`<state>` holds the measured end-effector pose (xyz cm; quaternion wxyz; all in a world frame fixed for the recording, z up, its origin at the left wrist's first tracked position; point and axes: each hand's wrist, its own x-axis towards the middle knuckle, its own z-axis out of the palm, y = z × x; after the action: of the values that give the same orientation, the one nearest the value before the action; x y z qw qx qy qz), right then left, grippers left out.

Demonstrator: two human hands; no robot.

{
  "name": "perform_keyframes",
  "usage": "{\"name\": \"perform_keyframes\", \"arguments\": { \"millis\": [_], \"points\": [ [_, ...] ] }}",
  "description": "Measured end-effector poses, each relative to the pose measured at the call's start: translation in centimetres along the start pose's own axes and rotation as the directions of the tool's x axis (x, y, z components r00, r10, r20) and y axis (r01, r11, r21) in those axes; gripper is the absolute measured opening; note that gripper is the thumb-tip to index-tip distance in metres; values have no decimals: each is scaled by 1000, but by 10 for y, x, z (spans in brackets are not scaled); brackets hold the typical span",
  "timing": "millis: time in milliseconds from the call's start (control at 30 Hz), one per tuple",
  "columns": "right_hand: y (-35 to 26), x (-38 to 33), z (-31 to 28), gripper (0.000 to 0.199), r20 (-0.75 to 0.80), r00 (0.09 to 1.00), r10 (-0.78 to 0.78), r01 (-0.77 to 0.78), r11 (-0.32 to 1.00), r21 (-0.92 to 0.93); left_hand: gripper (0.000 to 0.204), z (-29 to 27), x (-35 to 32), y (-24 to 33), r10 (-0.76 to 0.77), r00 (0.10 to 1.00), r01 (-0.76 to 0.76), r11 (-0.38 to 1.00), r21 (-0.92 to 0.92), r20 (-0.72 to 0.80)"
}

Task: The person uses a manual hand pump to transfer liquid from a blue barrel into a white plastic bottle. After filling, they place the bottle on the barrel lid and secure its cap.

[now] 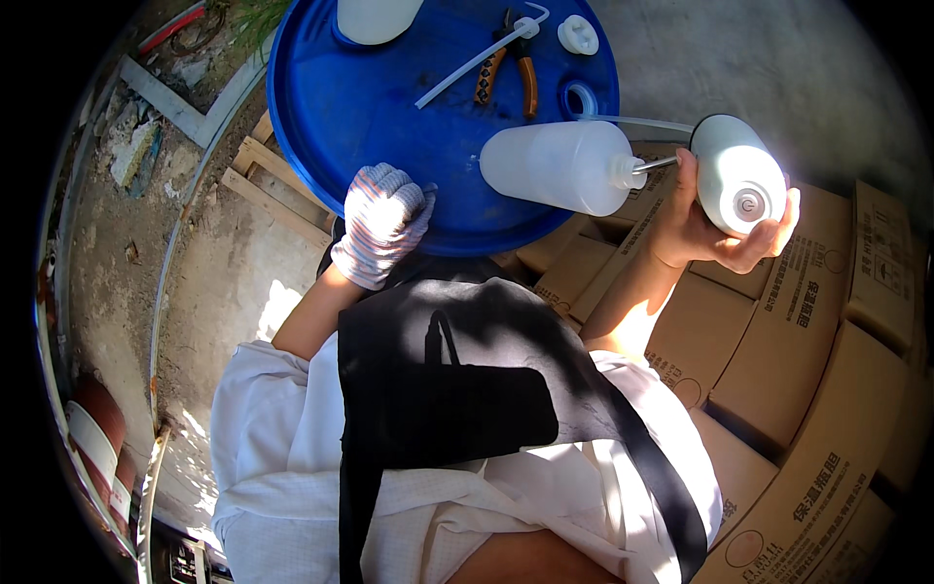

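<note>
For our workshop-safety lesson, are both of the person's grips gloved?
No: the left grip wears a striped glove, but the right grip, holding a white cylindrical device, is bare.

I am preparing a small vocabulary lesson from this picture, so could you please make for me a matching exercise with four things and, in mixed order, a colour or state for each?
Things:
1. Left hand
2. Pliers
3. Drum
4. Right hand

Colours and states:
A. bare, holding a white cylindrical device
B. blue, with a rounded rim
C. wearing a striped glove
D. lying down, with orange-and-black handles

Right pairs: 1-C; 2-D; 3-B; 4-A
</note>
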<state>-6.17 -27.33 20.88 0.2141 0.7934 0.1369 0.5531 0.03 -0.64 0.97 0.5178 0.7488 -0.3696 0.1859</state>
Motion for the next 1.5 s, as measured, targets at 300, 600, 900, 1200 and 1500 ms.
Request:
{"name": "perform_keyframes", "arguments": {
  "millis": [300,600,900,1200,1500],
  "points": [
    [2,-2,0,97,-2,1000,-8,8,1000,-18,32,2,-1,-2,16,1000,-17,998,-61,-23],
    [2,-4,3,97,-9,1000,7,-7,1000,5,29,-1,-4,-1,-7,999,7,1000,2,43],
    [-2,0,-2,98,57,998,39,-40,999,11,28,-1,-3,-2,-3,998,3,1000,-7,60],
    [-2,0,-2,95,46,998,42,-44,998,47,28,-2,-3,-2,-11,997,10,1000,14,82],
    [-2,0,-4,97,75,997,36,-37,999,23,29,-2,-2,-3,4,997,-4,1000,0,74]
  ]
}}
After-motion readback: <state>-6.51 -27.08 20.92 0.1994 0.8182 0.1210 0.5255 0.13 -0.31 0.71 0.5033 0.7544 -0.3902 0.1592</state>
